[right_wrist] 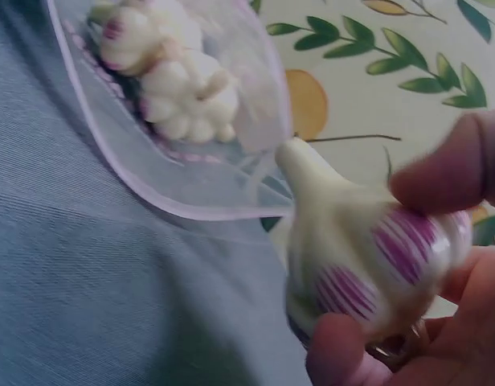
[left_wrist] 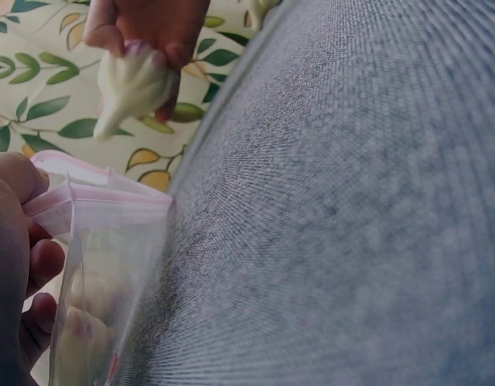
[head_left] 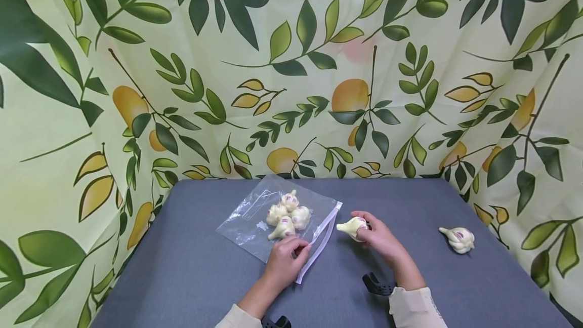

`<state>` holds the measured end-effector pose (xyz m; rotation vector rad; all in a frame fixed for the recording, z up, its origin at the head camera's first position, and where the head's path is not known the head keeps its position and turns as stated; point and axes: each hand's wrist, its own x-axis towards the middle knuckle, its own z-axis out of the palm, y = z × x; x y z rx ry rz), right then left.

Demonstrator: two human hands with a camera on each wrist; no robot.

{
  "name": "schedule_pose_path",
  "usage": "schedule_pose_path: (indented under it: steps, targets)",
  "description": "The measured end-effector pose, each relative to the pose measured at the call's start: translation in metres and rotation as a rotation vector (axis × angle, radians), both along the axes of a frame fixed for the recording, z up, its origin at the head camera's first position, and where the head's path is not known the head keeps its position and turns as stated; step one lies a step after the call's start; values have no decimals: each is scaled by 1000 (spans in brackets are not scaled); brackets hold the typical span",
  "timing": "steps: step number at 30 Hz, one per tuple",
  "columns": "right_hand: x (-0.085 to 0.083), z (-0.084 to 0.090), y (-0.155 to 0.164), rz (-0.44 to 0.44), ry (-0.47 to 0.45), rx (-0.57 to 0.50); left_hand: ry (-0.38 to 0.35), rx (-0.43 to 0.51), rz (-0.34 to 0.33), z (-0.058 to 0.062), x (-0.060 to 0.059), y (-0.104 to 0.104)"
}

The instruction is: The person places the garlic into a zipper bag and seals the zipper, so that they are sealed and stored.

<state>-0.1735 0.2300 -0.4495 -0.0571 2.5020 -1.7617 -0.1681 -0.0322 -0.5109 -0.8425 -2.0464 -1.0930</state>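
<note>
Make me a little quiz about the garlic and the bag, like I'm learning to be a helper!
1. True or false: the right hand holds a garlic bulb.
2. How many garlic bulbs are inside the plastic bag? A) two B) four C) six
3. Fill in: the left hand pinches the bag at its ____ edge, by the zip strip.

Key:
1. True. Its tip points toward the bag.
2. B. Four bulbs lie bunched together inside.
3. Open. One more loose bulb lies on the grey table, off to the right.
</note>
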Motion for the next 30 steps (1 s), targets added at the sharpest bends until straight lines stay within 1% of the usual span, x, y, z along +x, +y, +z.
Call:
schedule_pose_path:
  steps: [2, 6, 9, 14, 21, 24, 28, 30]
  targets:
    - [0, -3, -5, 43, -3, 10, 1, -1, 2, 0, 0, 0]
    - [-1, -8, -14, 81, -15, 38, 3, -3, 7, 1, 0, 0]
    - [-1, -11, -20, 71, -29, 48, 1, -5, 9, 2, 1, 0]
    - [-3, -18, -27, 58, -19, 60, 1, -1, 8, 2, 1, 0]
    - [-6, -28, -36, -32, 102, 183, -19, 7, -3, 2, 2, 1]
    - [-6, -32, -41, -51, 134, 214, -17, 6, 0, 1, 1, 1]
    - [-4, -36, -50, -46, 138, 199, 1, 0, 5, 1, 1, 1]
    - [-3, -36, -54, -42, 133, 186, -3, -1, 6, 1, 1, 1]
